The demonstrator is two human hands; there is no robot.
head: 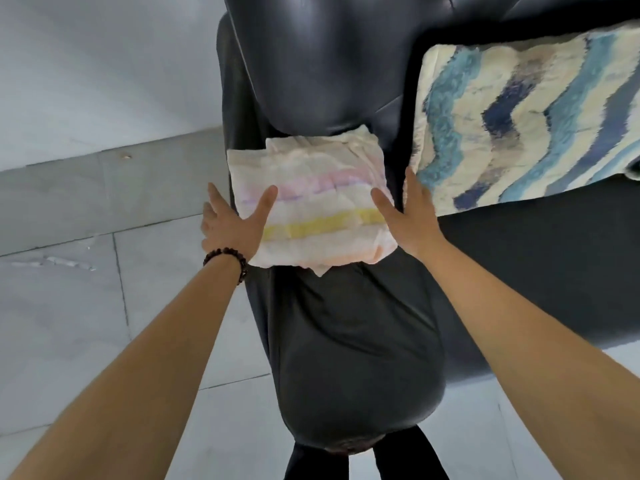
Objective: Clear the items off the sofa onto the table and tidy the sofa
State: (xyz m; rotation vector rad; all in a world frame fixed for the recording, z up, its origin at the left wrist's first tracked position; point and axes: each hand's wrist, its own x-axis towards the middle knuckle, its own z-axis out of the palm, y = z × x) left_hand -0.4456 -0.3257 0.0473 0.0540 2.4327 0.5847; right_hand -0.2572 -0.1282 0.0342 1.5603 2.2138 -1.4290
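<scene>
The black leather sofa (346, 81) runs out of the top and right edges, so its full extent cannot be told. The shaggy blue, navy and cream zigzag rug (519, 126) is cut off at the right edge. The folded pastel-striped white cloth (311, 202) hides the armrest beneath it and covers the left hand (235, 226) fingers underneath.

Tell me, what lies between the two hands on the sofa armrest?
In the head view, a folded striped cloth lies between the left hand and right hand, resting on the black armrest.
</scene>
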